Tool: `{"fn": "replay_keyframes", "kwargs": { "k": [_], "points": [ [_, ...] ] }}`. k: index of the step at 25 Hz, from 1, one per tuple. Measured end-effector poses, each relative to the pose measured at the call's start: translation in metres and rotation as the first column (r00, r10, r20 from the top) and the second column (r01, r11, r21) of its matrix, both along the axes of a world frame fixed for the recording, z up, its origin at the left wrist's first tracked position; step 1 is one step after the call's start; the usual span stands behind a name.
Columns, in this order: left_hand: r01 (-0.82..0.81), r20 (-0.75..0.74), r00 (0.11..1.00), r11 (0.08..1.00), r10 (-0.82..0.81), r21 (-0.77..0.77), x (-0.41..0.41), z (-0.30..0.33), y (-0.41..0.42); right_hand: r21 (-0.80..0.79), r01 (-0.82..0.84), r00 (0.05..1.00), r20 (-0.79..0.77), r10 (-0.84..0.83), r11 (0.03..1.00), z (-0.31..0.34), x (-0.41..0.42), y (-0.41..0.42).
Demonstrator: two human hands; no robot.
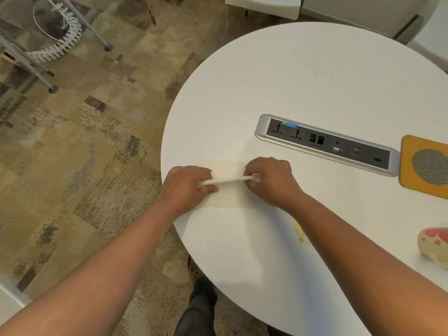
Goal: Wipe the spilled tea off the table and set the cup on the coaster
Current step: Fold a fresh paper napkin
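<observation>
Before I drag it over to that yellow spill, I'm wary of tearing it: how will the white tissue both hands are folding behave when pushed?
The tissue looks thin and floppy: it bends into a soft fold between the left hand and right hand. It is probably very light and may bunch rather than slide. Once it soaks up the spill, it will likely tear easily.

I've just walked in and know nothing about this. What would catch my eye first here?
Two hands at the near left edge of the round white table: the left hand and right hand each pinch an end of a white tissue, folding it. Behind them a grey socket strip is set in the tabletop. At the right edge lie an orange coaster, a cup on its side and a yellowish spill.
</observation>
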State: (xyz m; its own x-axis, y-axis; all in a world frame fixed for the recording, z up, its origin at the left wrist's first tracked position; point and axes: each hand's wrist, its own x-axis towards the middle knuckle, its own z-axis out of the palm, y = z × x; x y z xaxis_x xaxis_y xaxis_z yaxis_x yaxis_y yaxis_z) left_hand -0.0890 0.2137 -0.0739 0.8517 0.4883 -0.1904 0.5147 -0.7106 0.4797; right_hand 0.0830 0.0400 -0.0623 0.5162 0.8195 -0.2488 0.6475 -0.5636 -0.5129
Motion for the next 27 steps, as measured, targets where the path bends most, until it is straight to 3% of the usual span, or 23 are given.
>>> {"fn": "replay_keyframes", "kwargs": {
  "k": [2,4,7,11,14,17,23,27],
  "points": [
    [0.045,-0.123,0.991,0.996,-0.054,-0.08,0.011,0.022,-0.001,0.049,0.136,0.964,-0.239,-0.12,0.989,0.017,0.01,-0.01],
    [0.107,-0.214,0.965,0.971,-0.153,-0.214,0.024,0.038,-0.005,0.083,0.183,0.892,-0.433,-0.129,0.98,0.035,0.018,-0.02],
    [0.131,-0.176,0.959,0.896,-0.224,-0.425,0.043,0.05,-0.021,0.14,0.325,0.759,-0.629,-0.169,0.935,0.053,0.021,-0.04],
    [-0.022,-0.092,0.994,0.708,-0.061,-0.706,0.054,0.056,-0.044,0.122,0.741,0.386,-0.882,-0.271,0.66,0.048,0.025,-0.072],
    [-0.161,-0.134,0.987,0.526,0.088,-0.835,0.057,0.049,-0.063,-0.039,0.825,0.135,-0.955,-0.263,0.564,0.037,0.022,-0.097],
    [-0.229,-0.178,0.972,0.435,0.156,-0.871,0.063,0.039,-0.082,-0.122,0.838,-0.063,-0.99,-0.128,0.532,0.033,0.009,-0.112],
    [-0.259,-0.205,0.962,0.364,0.181,-0.895,0.076,0.032,-0.112,-0.221,0.868,-0.189,-0.975,-0.115,0.444,0.025,-0.004,-0.121],
    [-0.277,-0.213,0.958,0.429,0.191,-0.86,0.083,0.036,-0.126,-0.217,0.877,-0.19,-0.976,-0.106,0.428,0.023,-0.01,-0.126]
  ]
}}
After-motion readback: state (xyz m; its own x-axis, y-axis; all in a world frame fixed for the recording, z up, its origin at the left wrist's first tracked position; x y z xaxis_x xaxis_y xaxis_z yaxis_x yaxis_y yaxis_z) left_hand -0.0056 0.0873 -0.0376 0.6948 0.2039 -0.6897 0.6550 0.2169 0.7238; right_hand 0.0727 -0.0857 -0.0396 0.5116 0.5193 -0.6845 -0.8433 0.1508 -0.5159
